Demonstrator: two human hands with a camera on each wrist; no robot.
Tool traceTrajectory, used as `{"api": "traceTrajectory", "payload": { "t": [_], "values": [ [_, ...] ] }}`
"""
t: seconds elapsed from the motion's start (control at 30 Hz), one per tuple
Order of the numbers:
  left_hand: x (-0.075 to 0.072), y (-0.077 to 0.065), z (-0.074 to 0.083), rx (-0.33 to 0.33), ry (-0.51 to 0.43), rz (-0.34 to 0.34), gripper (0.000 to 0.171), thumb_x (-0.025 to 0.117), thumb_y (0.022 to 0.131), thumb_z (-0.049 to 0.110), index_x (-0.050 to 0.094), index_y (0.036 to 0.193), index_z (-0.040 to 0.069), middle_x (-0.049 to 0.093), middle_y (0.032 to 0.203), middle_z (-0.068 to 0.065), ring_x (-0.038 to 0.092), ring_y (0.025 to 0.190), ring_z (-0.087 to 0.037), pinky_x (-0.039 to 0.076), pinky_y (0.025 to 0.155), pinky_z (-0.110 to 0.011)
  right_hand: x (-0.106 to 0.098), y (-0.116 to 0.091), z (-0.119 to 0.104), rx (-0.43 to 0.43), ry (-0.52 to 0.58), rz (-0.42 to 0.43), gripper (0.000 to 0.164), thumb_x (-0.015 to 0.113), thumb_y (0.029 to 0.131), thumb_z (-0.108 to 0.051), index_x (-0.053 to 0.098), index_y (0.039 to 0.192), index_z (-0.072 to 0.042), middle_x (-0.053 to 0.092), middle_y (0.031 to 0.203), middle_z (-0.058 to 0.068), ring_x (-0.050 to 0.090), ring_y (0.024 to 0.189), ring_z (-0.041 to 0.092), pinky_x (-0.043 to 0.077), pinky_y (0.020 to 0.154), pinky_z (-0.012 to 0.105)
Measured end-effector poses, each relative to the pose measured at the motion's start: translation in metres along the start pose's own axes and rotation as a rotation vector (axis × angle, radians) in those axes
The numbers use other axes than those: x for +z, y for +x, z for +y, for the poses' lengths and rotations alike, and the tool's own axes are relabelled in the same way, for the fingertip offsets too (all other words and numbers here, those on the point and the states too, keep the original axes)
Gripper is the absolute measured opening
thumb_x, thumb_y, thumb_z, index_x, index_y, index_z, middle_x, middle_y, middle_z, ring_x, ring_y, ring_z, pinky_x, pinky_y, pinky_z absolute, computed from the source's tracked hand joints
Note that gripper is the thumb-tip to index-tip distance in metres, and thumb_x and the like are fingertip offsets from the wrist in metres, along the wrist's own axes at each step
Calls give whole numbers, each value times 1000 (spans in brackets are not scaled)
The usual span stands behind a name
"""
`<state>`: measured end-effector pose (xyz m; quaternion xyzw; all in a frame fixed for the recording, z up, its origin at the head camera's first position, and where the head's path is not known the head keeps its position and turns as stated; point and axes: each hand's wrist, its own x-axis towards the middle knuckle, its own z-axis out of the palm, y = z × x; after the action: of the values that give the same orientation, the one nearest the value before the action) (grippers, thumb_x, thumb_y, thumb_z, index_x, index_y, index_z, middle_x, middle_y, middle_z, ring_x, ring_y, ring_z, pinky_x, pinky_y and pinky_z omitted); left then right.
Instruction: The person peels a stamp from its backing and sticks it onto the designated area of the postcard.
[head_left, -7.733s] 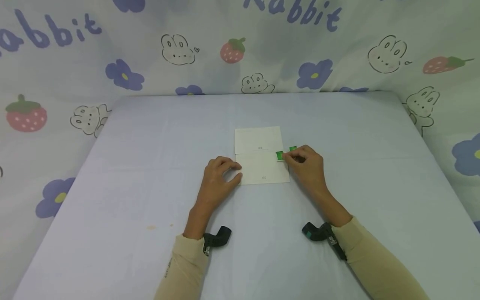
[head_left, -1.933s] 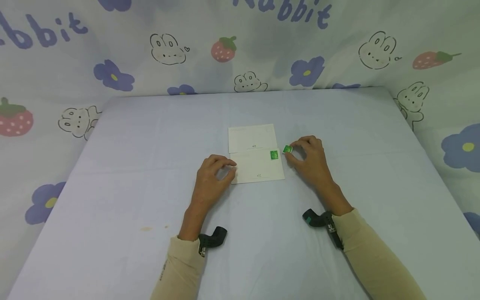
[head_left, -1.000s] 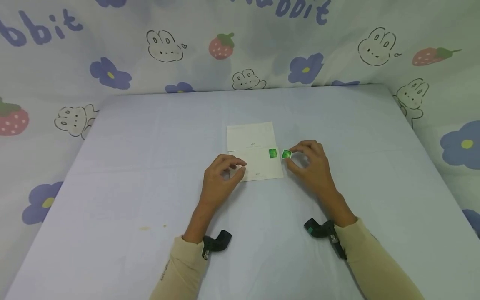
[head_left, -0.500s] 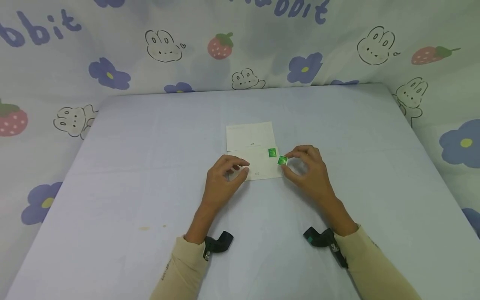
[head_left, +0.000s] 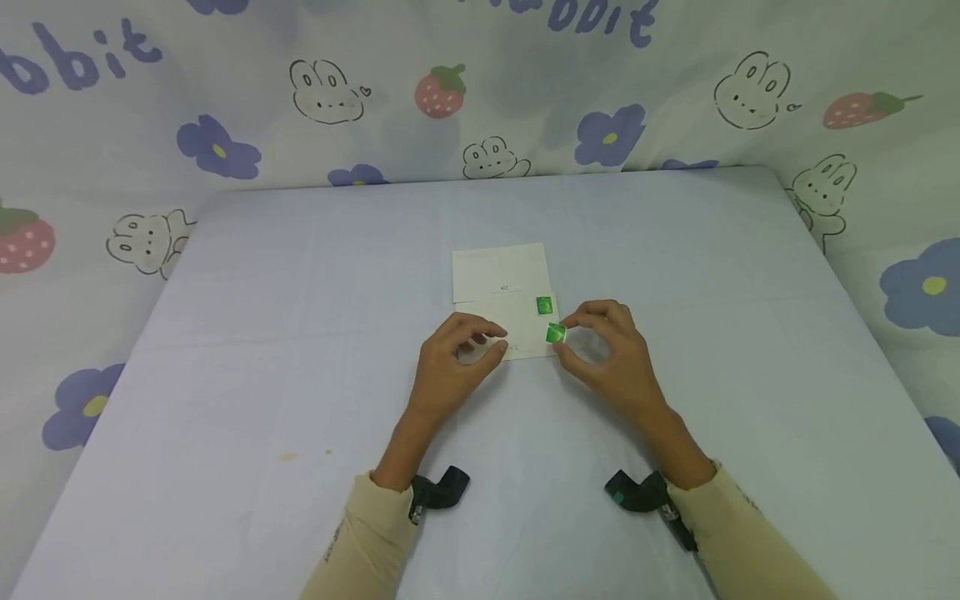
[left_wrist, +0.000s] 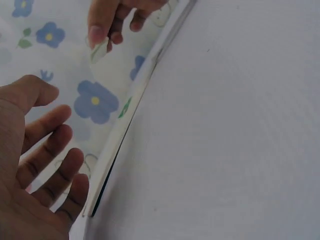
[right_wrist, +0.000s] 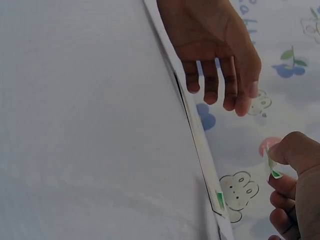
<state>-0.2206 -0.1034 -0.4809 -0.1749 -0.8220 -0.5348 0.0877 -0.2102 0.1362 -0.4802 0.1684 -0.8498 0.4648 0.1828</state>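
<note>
My right hand (head_left: 611,358) pinches a small green postage stamp (head_left: 556,333) between thumb and forefinger, over the right side of the nearer white envelope (head_left: 528,325). Another green stamp (head_left: 544,305) lies flat at that envelope's upper right corner. My left hand (head_left: 459,358) hovers over the envelope's lower left part with fingers loosely bent and nothing in them. In the right wrist view the pinched stamp (right_wrist: 268,162) looks bent, its pale back showing. The left wrist view shows the spread fingers of my left hand (left_wrist: 40,160) and the stamp's pale side.
A second white envelope (head_left: 498,268) lies just behind the nearer one, without a stamp on its visible face. White cloth (head_left: 337,333) covers the table. Behind the far edge hangs a patterned curtain (head_left: 525,92). Each wrist carries a black camera mount (head_left: 442,490).
The first stamp, earlier in my right fingers, now lies on the nearer envelope. My right hand took up the second stamp and moved left and nearer. My left hand left the envelope's edge, moving right.
</note>
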Motion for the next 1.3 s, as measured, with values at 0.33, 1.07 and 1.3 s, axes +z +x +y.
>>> {"api": "traceTrajectory", "payload": {
  "t": [0.33,1.07,1.3],
  "values": [
    [7,-3,9,18,-13,-49,11,74,92,22,76,102,19,64,103,7,61,93,-13,52,79,-37,6,-6,-9,-73,28,-32,29,84,75,-4,73,101,-9,57,113,6,47,113,24,42,90,33],
    [10,-5,8,-65,-148,-108,7,76,91,19,77,96,16,66,99,7,62,86,-11,53,77,-31,17,-14,-19,-189,55,-86,36,82,78,-3,70,111,-6,54,118,7,46,111,24,41,87,30],
    [5,-5,29,-49,-169,-111,7,75,90,6,76,97,4,67,101,-5,61,89,-16,52,78,-38,12,-15,-21,-73,125,-50,28,78,85,-1,71,112,-7,58,118,5,54,110,21,46,88,31]
  ]
}}
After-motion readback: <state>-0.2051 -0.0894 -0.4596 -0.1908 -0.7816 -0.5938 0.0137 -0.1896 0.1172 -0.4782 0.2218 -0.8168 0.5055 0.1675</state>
